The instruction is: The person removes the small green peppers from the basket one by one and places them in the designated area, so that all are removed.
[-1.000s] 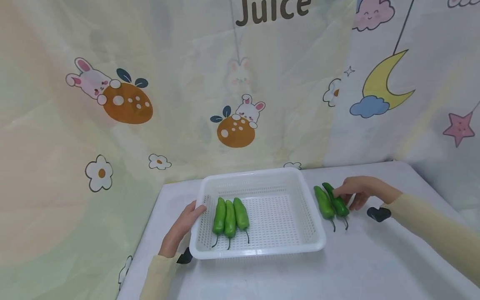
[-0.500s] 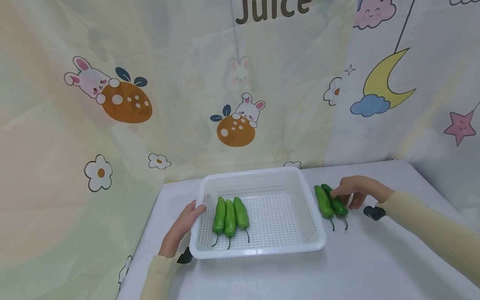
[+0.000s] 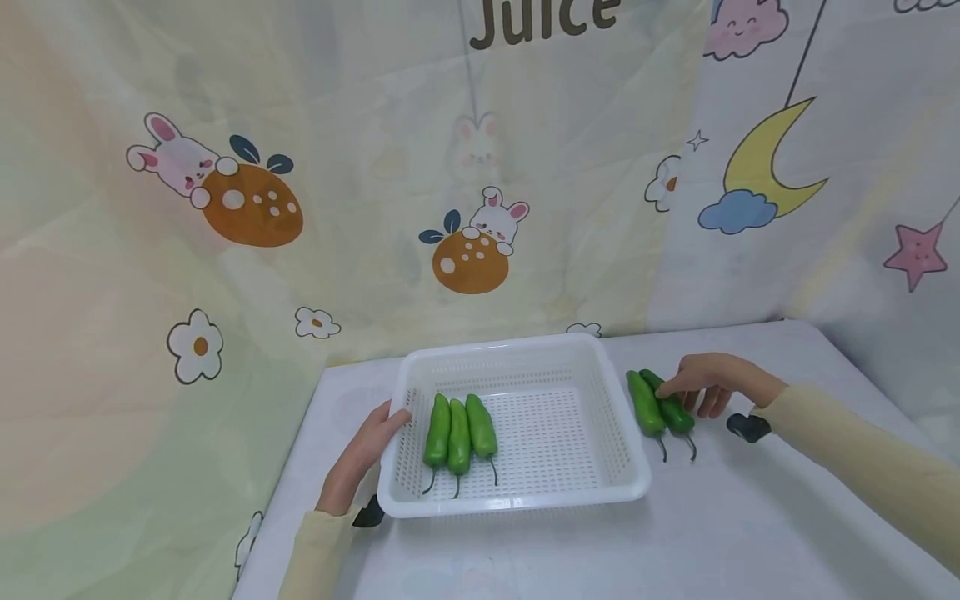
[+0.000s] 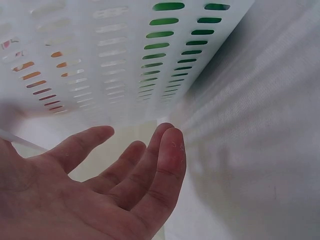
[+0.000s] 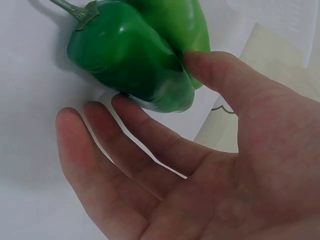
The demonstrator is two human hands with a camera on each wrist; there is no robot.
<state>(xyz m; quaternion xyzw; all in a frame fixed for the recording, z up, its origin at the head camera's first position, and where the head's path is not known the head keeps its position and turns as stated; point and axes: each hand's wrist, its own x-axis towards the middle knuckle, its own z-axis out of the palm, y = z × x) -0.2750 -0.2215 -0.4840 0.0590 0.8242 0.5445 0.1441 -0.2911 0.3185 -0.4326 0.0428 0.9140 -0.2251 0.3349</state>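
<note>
Right of the basket (image 3: 513, 504), the darker pepper (image 5: 125, 55) is being pinched by the right hand (image 3: 708, 379), its lighter neighbour (image 3: 647, 404) risking being dragged by the wedged thumb (image 5: 215, 70), the loose-fingered left hand (image 3: 367, 446) being rested at the basket.

From my head view, the right hand (image 3: 708, 385) hides part of the darker green pepper (image 3: 677, 414), and both sleeves (image 3: 847, 458) run out of frame. In my left wrist view, the white basket (image 4: 135, 50) is cut off at the top, its peppers (image 3: 459, 437) showing only as green patches through slots. In my right wrist view, the top edge crops the lighter pepper (image 5: 187, 25).
</note>
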